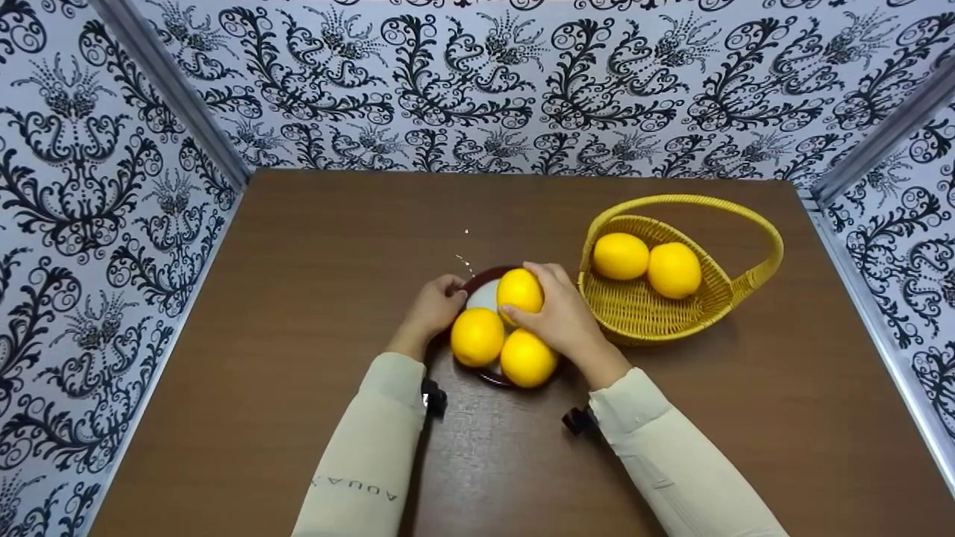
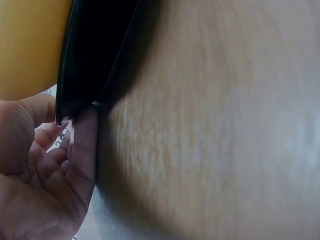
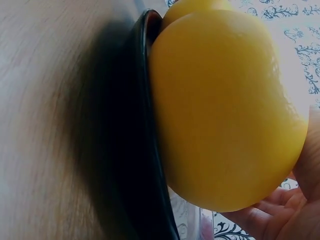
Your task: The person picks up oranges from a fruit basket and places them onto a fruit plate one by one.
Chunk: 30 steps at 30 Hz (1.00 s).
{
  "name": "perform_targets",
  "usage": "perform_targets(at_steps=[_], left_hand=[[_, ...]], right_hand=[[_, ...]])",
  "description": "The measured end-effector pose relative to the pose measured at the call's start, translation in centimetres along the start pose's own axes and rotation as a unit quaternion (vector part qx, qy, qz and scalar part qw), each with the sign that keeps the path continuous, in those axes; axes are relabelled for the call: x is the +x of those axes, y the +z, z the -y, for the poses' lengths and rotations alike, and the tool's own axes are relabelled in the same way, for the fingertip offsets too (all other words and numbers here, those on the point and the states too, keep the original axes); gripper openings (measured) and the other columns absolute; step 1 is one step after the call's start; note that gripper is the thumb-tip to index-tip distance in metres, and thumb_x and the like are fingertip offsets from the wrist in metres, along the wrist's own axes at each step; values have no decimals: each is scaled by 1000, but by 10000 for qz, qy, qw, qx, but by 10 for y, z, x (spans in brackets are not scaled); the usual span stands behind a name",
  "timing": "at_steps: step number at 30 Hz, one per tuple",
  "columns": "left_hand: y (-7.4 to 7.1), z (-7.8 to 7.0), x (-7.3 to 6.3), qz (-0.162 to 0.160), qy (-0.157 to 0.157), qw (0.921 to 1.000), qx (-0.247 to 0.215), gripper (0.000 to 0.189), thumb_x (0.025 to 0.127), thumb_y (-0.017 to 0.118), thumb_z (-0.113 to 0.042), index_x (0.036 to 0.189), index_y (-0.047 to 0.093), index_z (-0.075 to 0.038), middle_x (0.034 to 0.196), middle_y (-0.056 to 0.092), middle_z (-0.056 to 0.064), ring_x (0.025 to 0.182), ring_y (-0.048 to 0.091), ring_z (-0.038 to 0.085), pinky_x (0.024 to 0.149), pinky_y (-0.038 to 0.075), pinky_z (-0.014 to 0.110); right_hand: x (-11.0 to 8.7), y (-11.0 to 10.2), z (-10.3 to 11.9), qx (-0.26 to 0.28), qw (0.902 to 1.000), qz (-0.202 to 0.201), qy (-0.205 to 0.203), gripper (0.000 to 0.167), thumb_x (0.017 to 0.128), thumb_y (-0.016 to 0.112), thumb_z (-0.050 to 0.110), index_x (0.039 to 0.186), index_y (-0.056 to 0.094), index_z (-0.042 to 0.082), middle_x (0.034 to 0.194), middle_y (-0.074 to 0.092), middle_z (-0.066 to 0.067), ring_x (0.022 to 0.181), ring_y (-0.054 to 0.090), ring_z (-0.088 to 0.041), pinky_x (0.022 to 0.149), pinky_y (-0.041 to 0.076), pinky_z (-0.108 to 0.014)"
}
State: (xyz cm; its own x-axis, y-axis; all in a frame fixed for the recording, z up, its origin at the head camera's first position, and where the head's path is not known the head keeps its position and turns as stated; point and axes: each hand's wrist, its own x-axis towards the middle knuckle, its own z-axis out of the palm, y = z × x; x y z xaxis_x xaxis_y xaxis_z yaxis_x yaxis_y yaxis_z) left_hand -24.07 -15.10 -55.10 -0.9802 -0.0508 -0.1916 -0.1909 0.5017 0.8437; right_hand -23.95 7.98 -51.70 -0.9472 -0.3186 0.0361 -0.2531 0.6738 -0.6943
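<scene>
A dark-rimmed plate with a pale inside [image 1: 483, 297] sits mid-table, holding yellow round fruits that look like oranges or lemons. My left hand [image 1: 434, 307] pinches the plate's left rim, thumb above and fingers beneath, as the left wrist view shows at the plate's dark edge [image 2: 95, 55]. My right hand [image 1: 559, 309] grips the rear fruit [image 1: 520, 292], its thumb and fingers around it over the plate. A front-left fruit [image 1: 477, 337] and a front-right fruit [image 1: 529, 359] rest on the plate. In the right wrist view, a large yellow fruit [image 3: 225, 110] covers part of my right hand.
Right of the plate stands a yellow woven basket [image 1: 638, 319] with a tall arched handle [image 1: 690, 200]. Two more yellow fruits [image 1: 621, 256] lie inside it. Patterned walls [image 1: 492, 89] bound the brown table [image 1: 336, 239] at the back and sides.
</scene>
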Motion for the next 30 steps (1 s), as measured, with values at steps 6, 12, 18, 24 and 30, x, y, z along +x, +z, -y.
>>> perform_targets(at_steps=[6,12,18,24,30], left_hand=[[0,0,1,8,-17,10000,35,21,103,57,-14,118,69,-4,108,70,14,101,62,27,96,50,42],[0,0,0,49,-34,10000,-38,22,103,57,-13,119,69,-4,113,70,15,104,62,29,99,50,43],[0,-1,-1,50,-60,9999,-73,22,103,57,-13,119,69,-4,115,71,15,107,63,29,101,49,44],[0,-2,-1,35,-41,9999,-98,22,103,57,-13,119,69,-3,115,71,16,107,62,30,101,49,44],[0,-1,-1,48,-120,9998,-161,22,103,57,-14,119,69,-5,115,70,15,106,62,30,101,49,43]], right_hand=[[3,0,2,19,9998,170,104,81,86,81,49,153,48,15,147,50,-9,120,61,-32,103,52,-51],[6,0,4,-87,9994,326,49,82,87,80,50,153,47,16,149,49,-10,123,60,-32,105,51,-52],[9,1,4,-153,9990,424,69,81,87,79,51,154,47,16,150,49,-10,125,59,-31,106,50,-51],[11,2,4,-165,9988,453,70,80,89,78,49,154,46,15,150,49,-9,127,58,-32,108,49,-52],[10,2,6,-177,9990,411,0,76,92,76,47,154,47,14,151,48,-9,130,57,-32,112,47,-51]])
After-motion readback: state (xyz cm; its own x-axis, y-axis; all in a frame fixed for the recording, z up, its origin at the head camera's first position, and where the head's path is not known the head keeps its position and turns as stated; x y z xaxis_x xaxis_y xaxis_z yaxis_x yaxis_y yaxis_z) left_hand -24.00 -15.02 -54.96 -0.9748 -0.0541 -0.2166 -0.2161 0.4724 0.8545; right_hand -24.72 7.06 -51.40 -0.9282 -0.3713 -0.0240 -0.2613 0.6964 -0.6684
